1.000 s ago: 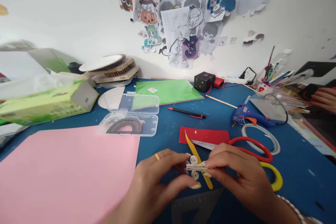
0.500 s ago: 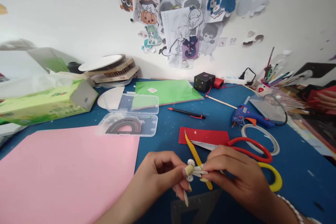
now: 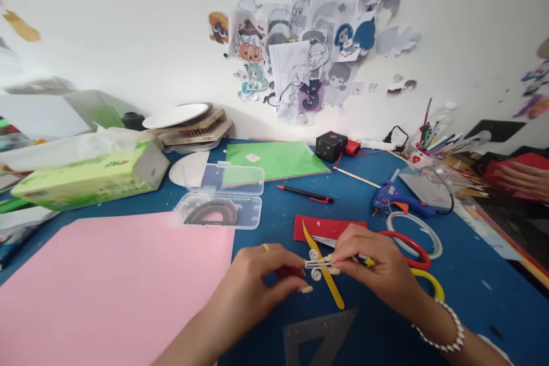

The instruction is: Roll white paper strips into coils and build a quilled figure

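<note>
Both my hands meet low in the middle of the blue table (image 3: 472, 286). My right hand (image 3: 377, 269) pinches a small white rolled-paper piece (image 3: 317, 265) with curled ends. My left hand (image 3: 261, 274), a ring on one finger, is closed and touches the same piece with its fingertips from the left. Under the piece lies a yellow strip-like tool (image 3: 326, 274). Just behind it are a red paper rectangle (image 3: 328, 227) and red-and-yellow scissors (image 3: 414, 257).
A large pink sheet (image 3: 107, 286) covers the left front. Behind it are a clear plastic case with a protractor (image 3: 221, 206), a green tissue box (image 3: 92, 177), green paper (image 3: 274, 159), a pen (image 3: 306, 193), a blue glue gun (image 3: 397, 199) and a tape ring (image 3: 418, 229). Another person's hand (image 3: 523, 178) rests at the far right. A grey set square (image 3: 317, 337) lies at the front.
The view has tilted up and shifted a little. My left fingers have loosened from curled around the white piece to touching it, while my right hand keeps its pinch.
</note>
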